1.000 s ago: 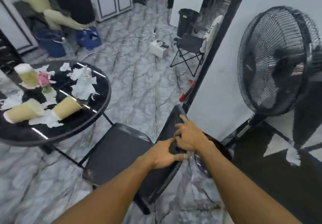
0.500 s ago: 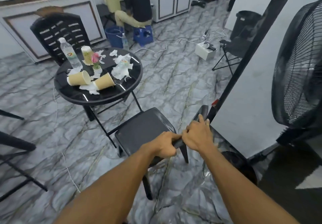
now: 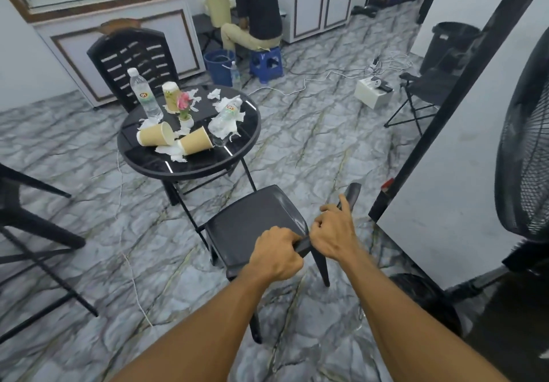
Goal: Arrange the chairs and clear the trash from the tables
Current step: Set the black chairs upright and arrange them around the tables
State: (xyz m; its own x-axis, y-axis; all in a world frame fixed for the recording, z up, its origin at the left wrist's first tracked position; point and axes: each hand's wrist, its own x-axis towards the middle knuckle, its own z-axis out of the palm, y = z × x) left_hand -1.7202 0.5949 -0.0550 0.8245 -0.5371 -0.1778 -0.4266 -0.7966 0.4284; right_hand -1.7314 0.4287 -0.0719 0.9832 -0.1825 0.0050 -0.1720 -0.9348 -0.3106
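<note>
Chair duty is the step in hand here, I'd say. Both hands are on the top rail of the black chair [image 3: 255, 227]. The left hand [image 3: 276, 255] has its fingers curled right over the rail, and the right hand [image 3: 334, 234] grips it just beside, with one finger stretched out along it. The chair stands on the marble floor by the near edge of the round counter [image 3: 190, 170], seat toward it. It sits a bit skewed and isn't tucked under.

The trash side looks untouched. Two tipped paper cups [image 3: 156, 138] lie toward the counter's near-left edge, and a third cup [image 3: 171, 96] stands upright toward the far edge. One water bottle [image 3: 145, 96] stands at the far-left edge, and a second bottle [image 3: 224, 120] lies on its side toward the right edge. Torn tissue scraps [image 3: 175, 154] are all over, and there's a little flower pot [image 3: 185, 108] in the middle. Another chair [image 3: 133, 60] stands at the far edge.

My guess for the next move is to swing the back round so the seat squares up, then slide it in under the near edge. The counter's crossed legs are right there, so the chair's front legs could snag on them. A hard bump might also roll those cups off, so go easy, then let go and start on the trash.
</note>
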